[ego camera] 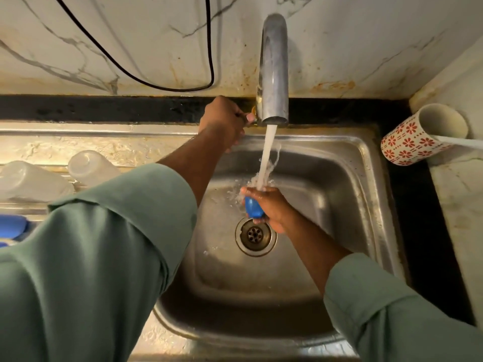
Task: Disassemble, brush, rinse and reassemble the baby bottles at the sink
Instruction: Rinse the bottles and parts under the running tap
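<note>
A marble-veined wall with a black cable (pixel 167 84) looping down it backs a steel sink (pixel 366 158) set in a dark counter. At far left, on the draining board, two clear bottle bodies (pixel 88 165) lie on their sides, stripped of their tops, and beside them at the frame edge sits a blue part (pixel 13 226), too cropped to name. So disassembly looks done for these; whether they are already brushed I cannot tell. Moving right, the left hand (pixel 222 121) reaches to the base of the tap (pixel 274 74), fingers curled round a small handle there, by the look of it setting the flow. Water pours from the spout straight onto the right hand (pixel 269 207), which grips a blue bottle piece (pixel 253 207) over the drain (pixel 254 235); it seems a cap or collar, mostly hidden by the fingers. That puts the work in the rinsing stage, with the remaining parts and all reassembly judged still to come. At far right a red-flowered mug (pixel 407 142) lies tipped on the counter with a white handle (pixel 460 142) poking out, perhaps the brush. Nothing blocks the basin; the left forearm crosses between the bottles and the tap.
</note>
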A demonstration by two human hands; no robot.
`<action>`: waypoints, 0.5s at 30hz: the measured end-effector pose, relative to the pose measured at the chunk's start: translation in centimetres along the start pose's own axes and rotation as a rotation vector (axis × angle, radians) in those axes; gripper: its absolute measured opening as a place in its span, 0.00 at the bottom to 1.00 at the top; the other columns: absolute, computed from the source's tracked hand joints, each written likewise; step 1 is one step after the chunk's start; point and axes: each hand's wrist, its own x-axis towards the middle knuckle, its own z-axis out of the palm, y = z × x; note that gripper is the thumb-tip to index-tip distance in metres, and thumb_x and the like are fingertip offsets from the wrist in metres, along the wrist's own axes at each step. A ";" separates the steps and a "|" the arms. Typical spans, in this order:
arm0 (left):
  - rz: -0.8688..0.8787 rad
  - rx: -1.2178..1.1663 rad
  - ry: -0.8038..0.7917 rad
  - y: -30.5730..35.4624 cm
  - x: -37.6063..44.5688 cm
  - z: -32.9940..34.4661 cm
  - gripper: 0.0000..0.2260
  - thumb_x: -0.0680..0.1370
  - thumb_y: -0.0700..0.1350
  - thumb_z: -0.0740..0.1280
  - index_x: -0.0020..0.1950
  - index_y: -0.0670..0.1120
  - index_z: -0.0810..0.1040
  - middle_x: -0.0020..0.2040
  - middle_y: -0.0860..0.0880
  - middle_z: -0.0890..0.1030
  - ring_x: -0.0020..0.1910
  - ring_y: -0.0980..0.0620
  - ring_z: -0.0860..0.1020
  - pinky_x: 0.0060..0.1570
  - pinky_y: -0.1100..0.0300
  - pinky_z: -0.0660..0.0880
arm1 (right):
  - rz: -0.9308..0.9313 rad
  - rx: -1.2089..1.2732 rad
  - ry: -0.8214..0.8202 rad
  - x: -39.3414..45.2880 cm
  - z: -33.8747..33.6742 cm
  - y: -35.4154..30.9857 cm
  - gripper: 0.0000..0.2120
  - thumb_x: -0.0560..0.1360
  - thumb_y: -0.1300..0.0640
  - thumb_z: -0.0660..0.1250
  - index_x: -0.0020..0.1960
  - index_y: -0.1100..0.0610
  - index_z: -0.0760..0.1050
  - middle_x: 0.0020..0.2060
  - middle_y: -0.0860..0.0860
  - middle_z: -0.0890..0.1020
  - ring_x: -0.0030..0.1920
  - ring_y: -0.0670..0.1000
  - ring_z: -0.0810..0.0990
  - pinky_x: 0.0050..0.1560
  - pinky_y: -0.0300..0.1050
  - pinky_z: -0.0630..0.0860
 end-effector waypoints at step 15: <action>0.019 0.017 0.018 0.0 -0.3 0.1 0.16 0.80 0.41 0.69 0.37 0.51 0.66 0.37 0.51 0.72 0.39 0.49 0.79 0.47 0.47 0.82 | 0.070 0.340 -0.070 0.9 0.8 -1.4 0.05 0.73 0.61 0.72 0.46 0.54 0.77 0.38 0.51 0.77 0.32 0.47 0.74 0.31 0.40 0.72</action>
